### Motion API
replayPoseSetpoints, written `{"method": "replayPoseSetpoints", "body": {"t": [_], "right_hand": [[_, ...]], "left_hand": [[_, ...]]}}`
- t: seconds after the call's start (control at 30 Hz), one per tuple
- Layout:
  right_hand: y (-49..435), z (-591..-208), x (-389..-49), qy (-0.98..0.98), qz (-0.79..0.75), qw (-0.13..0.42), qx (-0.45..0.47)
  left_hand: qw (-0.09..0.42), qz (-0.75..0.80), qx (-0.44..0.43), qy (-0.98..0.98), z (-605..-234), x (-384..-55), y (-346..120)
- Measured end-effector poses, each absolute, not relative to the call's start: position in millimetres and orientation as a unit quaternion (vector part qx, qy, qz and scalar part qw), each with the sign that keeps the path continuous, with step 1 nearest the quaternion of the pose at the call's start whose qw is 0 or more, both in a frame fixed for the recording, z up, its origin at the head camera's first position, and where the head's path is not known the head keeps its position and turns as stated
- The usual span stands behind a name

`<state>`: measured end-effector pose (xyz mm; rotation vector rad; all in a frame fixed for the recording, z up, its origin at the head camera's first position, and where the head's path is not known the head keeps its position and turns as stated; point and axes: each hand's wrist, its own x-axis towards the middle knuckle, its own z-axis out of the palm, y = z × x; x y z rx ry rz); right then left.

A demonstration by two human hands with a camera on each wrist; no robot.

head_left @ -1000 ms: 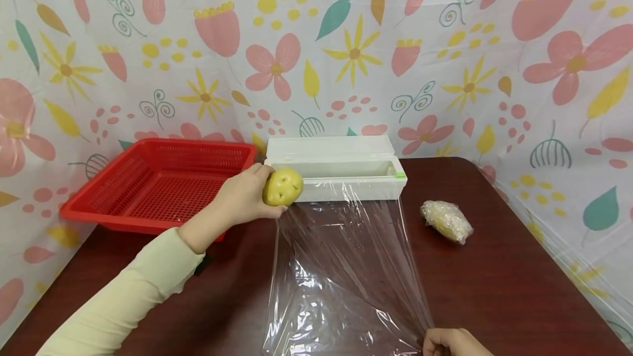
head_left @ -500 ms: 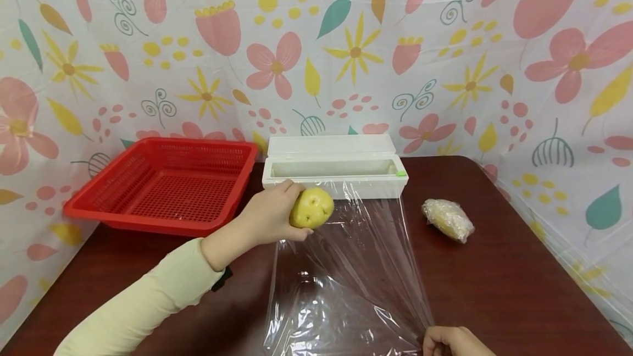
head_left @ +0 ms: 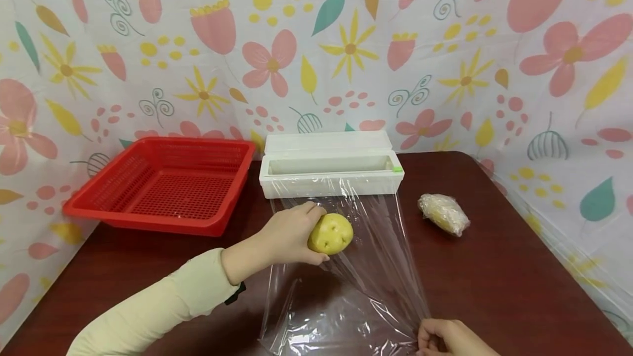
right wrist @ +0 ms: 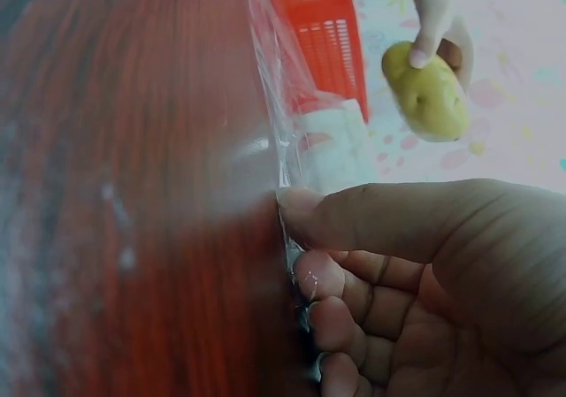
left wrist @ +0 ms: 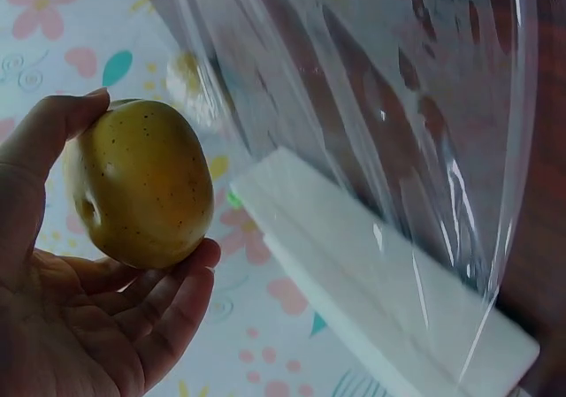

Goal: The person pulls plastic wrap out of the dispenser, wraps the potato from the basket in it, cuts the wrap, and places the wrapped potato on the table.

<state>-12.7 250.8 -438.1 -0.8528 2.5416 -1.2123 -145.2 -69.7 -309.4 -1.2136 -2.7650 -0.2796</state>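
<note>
My left hand (head_left: 292, 235) grips a yellow potato (head_left: 331, 234) between thumb and fingers, above a sheet of clear plastic wrap (head_left: 366, 268). In the left wrist view the potato (left wrist: 146, 185) shows small dark specks and a dimple. The wrap stretches from the front of a white dispenser box (head_left: 331, 185) toward the near side of the table. At the front right my right hand (head_left: 450, 337) pinches the wrap's near corner. The right wrist view shows that thumb (right wrist: 371, 220) pressed against the bent fingers at the film's edge.
A red plastic basket (head_left: 143, 218) with a mesh bottom stands at the back left. On the right lies a wrapped potato (head_left: 443, 214) in crinkled film. The dispenser's lid (head_left: 326, 143) is raised. A flowered curtain (head_left: 316, 43) hangs behind the dark wooden table (head_left: 524, 279).
My left hand has carried the potato rightward and nearer, from beside the dispenser's left end to over the middle of the wrap. The right hand keeps its pinch almost in place.
</note>
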Motion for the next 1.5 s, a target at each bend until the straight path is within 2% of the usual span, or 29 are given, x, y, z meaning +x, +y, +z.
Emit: {"method": "replayPoseSetpoints", "body": {"t": [0.2, 0.93, 1.5], "right_hand": [[247.8, -436.9, -13.6, 0.853, -0.417, 0.105, -0.294], [240.2, -433.9, -10.2, 0.853, -0.431, 0.155, -0.251], [245.3, -429.2, -7.6, 0.866, -0.404, 0.110, -0.273]], "left_hand": [[0.052, -0.063, -0.412, -0.908, -321.3, -136.7, -65.2], [-0.031, -0.007, -0.419, -0.908, -361.3, -120.7, -49.5], [-0.040, 0.011, -0.438, -0.898, -368.1, -109.8, -41.7]]}}
